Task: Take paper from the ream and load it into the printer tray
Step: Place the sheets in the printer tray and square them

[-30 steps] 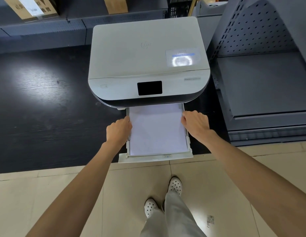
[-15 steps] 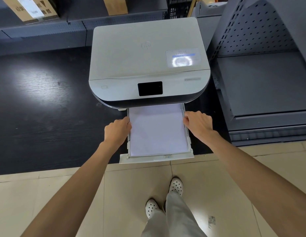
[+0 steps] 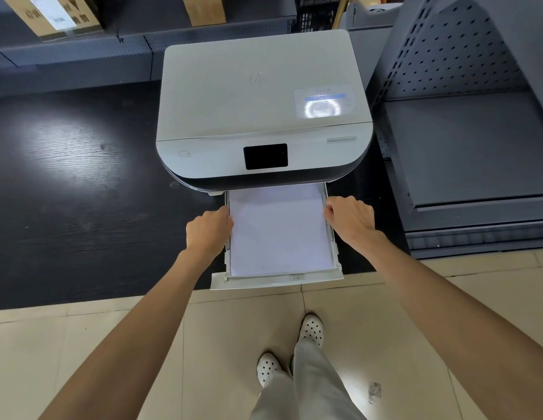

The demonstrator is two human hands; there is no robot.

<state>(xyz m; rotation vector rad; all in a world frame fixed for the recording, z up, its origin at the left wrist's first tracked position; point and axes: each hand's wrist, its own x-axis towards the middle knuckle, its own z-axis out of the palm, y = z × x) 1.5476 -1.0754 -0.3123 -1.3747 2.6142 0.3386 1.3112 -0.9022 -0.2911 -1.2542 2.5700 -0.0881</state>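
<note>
Since a second ago the tray [image 3: 278, 281] has barely shifted and both hands keep their places. The left hand [image 3: 208, 231] curls closed on the tray's left wall, fingertips hidden. The paper [image 3: 279, 230] lies flat in the tray, its far end hidden under the printer [image 3: 261, 107]. The right hand [image 3: 350, 218] grips the right wall. The tray's front overhangs the desk [image 3: 82, 192] edge.

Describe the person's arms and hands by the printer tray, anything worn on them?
Both arms are bare up to the bottom edge of the picture, with no sleeves showing. The left hand and right hand wear no gloves, and no watch, bracelet or ring shows on either wrist or on the visible fingers.
</note>
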